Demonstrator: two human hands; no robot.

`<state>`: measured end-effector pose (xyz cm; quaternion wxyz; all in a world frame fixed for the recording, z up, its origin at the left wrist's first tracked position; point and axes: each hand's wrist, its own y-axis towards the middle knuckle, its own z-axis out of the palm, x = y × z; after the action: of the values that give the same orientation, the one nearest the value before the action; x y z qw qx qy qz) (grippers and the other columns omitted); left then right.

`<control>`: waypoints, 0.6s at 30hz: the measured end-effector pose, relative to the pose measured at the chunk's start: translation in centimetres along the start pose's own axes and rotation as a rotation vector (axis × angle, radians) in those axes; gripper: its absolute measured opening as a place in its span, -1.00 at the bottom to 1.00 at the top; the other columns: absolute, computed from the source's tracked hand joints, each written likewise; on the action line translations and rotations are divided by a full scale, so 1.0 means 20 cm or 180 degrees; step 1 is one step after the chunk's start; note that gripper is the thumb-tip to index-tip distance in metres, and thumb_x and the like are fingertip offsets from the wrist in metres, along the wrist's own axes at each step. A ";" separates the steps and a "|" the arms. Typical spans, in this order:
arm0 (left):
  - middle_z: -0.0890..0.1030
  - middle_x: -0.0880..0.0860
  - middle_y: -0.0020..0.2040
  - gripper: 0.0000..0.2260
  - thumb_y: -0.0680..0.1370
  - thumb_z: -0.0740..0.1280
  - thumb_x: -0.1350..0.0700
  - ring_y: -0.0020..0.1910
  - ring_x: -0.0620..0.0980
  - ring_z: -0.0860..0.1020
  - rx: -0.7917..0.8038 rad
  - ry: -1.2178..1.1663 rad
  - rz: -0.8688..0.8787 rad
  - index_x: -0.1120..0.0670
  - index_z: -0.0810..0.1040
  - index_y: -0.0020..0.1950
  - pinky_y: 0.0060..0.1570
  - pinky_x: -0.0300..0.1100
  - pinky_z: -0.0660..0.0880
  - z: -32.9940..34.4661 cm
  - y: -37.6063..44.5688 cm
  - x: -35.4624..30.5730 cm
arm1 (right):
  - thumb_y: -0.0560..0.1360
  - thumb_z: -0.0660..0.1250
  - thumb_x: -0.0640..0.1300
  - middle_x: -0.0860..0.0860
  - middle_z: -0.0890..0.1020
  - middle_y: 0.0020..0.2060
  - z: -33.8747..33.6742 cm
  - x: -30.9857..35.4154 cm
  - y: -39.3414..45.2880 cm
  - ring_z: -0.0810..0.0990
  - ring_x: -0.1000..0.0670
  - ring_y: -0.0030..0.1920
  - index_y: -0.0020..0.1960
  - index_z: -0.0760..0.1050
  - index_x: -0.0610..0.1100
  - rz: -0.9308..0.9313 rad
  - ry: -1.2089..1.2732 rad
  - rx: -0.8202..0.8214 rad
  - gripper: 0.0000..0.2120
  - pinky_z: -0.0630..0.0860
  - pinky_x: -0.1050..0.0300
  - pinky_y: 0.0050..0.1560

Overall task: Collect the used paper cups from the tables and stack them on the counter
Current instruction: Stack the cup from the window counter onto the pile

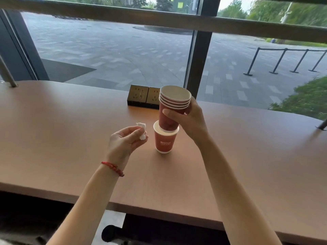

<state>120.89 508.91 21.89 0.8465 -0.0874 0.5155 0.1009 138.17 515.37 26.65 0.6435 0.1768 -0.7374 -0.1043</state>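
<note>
A single red paper cup (164, 141) with white rims stands upright on the brown table (70, 129). My right hand (189, 119) grips a stack of several nested red cups (172, 105), thumb across its front, and the stack's bottom sits inside the mouth of the standing cup. To the left of the cup, my left hand (123, 140) is raised a little above the table and pinches a crumpled white tissue (142, 131).
A black and gold power socket block (143, 97) sits on the table behind the cups, by the window. A metal post (8, 73) rises at the table's far left. The table's near edge runs across the lower part of the view.
</note>
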 end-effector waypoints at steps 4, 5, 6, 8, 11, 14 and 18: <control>0.63 0.06 -0.37 -0.96 0.36 0.41 0.26 -0.36 -0.03 0.62 -0.0042 -0.0028 -0.0001 0.17 0.66 -0.29 -0.30 -0.27 0.57 -0.02 0.01 0.00 | 0.28 0.56 -0.14 0.12 0.52 0.02 0.03 -0.08 -0.02 0.52 0.18 0.01 0.32 0.33 -0.11 0.0121 -0.0153 0.0130 -0.31 0.49 0.49 -0.18; 0.64 0.07 -0.37 -0.96 0.35 0.42 0.25 -0.36 -0.03 0.62 -0.0039 -0.0027 -0.0009 0.17 0.66 -0.28 -0.30 -0.27 0.57 -0.03 0.01 0.00 | 0.28 0.56 -0.13 0.10 0.52 0.03 0.04 -0.11 -0.03 0.51 0.18 0.01 0.33 0.32 -0.11 0.0173 -0.0196 0.0150 -0.30 0.48 0.49 -0.19; 0.64 0.07 -0.37 -0.97 0.34 0.42 0.25 -0.36 -0.03 0.62 -0.0036 -0.0029 -0.0026 0.17 0.66 -0.28 -0.30 -0.27 0.57 -0.03 0.01 0.00 | 0.27 0.56 -0.13 0.08 0.52 0.06 0.04 -0.13 -0.03 0.51 0.15 0.03 0.33 0.32 -0.11 0.0249 -0.0224 0.0165 -0.30 0.48 0.47 -0.18; 0.64 0.06 -0.36 -0.94 0.34 0.42 0.25 -0.36 -0.03 0.63 -0.0043 -0.0014 -0.0075 0.15 0.67 -0.32 -0.30 -0.27 0.57 -0.04 0.01 0.01 | 0.27 0.56 -0.14 0.02 0.53 0.10 0.04 -0.18 -0.06 0.51 0.08 0.09 0.32 0.33 -0.11 0.0419 -0.0204 0.0234 -0.30 0.46 0.39 -0.10; 0.64 0.07 -0.35 -0.95 0.33 0.42 0.24 -0.35 -0.02 0.63 -0.0049 0.0004 -0.0142 0.14 0.67 -0.32 -0.31 -0.27 0.57 -0.04 0.02 0.01 | 0.27 0.56 -0.17 0.05 0.52 0.07 0.06 -0.23 -0.09 0.51 0.15 0.04 0.31 0.31 -0.09 0.0571 -0.0167 0.0308 -0.30 0.47 0.41 -0.11; 0.64 0.08 -0.36 -0.94 0.35 0.41 0.25 -0.35 -0.02 0.63 -0.0023 -0.0020 -0.0181 0.14 0.67 -0.32 -0.31 -0.28 0.57 -0.05 0.03 0.01 | 0.24 0.58 -0.20 0.11 0.51 0.03 0.08 -0.26 -0.12 0.49 0.21 0.00 0.28 0.31 -0.04 0.0683 -0.0133 0.0271 -0.29 0.46 0.51 -0.21; 0.64 0.07 -0.35 -0.95 0.32 0.42 0.23 -0.35 -0.03 0.63 0.0088 -0.0006 -0.0256 0.13 0.67 -0.33 -0.32 -0.28 0.57 -0.07 0.03 0.01 | 0.25 0.57 -0.19 0.06 0.51 0.05 0.09 -0.26 -0.14 0.49 0.10 0.04 0.31 0.31 -0.11 0.0745 -0.0320 0.0172 -0.29 0.44 0.41 -0.15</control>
<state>119.69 509.18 21.07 0.8514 -0.0962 0.5121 0.0596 137.28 514.70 20.48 0.6085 0.1014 -0.7869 -0.0174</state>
